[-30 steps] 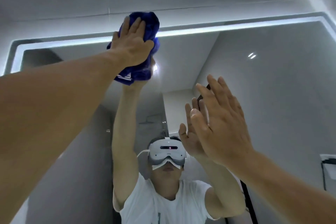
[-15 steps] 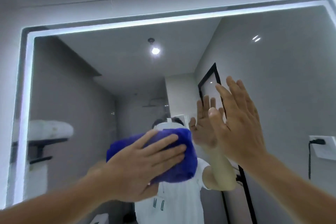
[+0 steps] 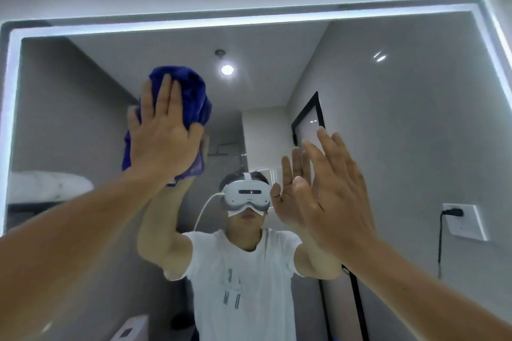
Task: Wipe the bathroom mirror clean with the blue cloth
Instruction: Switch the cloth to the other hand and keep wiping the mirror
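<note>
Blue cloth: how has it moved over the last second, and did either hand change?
The left hand swept the blue cloth down the mirror from its top edge to mid-height, then back up; it now presses it on the upper left glass. The right hand stayed flat, fingers straight, at the glass.

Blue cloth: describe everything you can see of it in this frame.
The blue cloth is deep royal blue and looks soft and plush, like microfibre or terry. It is bunched into a crumpled wad, not spread flat. The left hand presses it against the upper left part of the mirror, straight fingers laid over its middle. Folds bulge above and to the right of the fingers, and loose ends hang beside and below the palm.
</note>
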`<state>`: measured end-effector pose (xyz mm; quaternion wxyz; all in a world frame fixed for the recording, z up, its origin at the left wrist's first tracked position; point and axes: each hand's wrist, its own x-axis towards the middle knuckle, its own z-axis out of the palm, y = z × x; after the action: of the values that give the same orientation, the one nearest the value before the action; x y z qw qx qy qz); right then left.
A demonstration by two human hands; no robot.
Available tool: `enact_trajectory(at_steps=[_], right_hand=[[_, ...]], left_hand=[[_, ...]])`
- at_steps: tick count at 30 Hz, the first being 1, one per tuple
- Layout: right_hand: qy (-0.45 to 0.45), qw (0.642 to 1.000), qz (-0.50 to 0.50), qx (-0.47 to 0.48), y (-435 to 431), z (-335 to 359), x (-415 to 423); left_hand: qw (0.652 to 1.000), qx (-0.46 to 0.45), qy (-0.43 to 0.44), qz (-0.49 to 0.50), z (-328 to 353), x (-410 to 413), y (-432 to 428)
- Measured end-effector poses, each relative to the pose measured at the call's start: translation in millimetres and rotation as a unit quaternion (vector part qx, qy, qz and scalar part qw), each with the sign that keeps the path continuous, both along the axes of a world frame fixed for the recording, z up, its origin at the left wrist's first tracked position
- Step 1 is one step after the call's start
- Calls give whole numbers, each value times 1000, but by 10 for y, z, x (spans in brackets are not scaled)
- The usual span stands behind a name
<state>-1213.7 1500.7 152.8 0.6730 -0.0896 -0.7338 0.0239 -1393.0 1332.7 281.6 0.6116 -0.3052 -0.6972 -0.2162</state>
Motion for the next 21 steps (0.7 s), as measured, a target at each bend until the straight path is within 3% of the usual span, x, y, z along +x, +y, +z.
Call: enact_trajectory(at_steps=[5,9,13,17,21], right_hand=[[17,1000,-1,-9,141,-1,173],[27,999,-12,-15,247,-76,308],[34,998,-28,-32,315,-158,363],[49,997,-24,-49,246,-163,377],[34,998,-7,-45,32,-138,324]], left_hand=[[1000,-7,-11,-26,822,501,817],[986,-133,102,-8,693,742,1184],[928,-309,206,5,106,718,1163],[863,-403,305,15,-666,364,771],[802,-487,346,4,-1309,35,213]])
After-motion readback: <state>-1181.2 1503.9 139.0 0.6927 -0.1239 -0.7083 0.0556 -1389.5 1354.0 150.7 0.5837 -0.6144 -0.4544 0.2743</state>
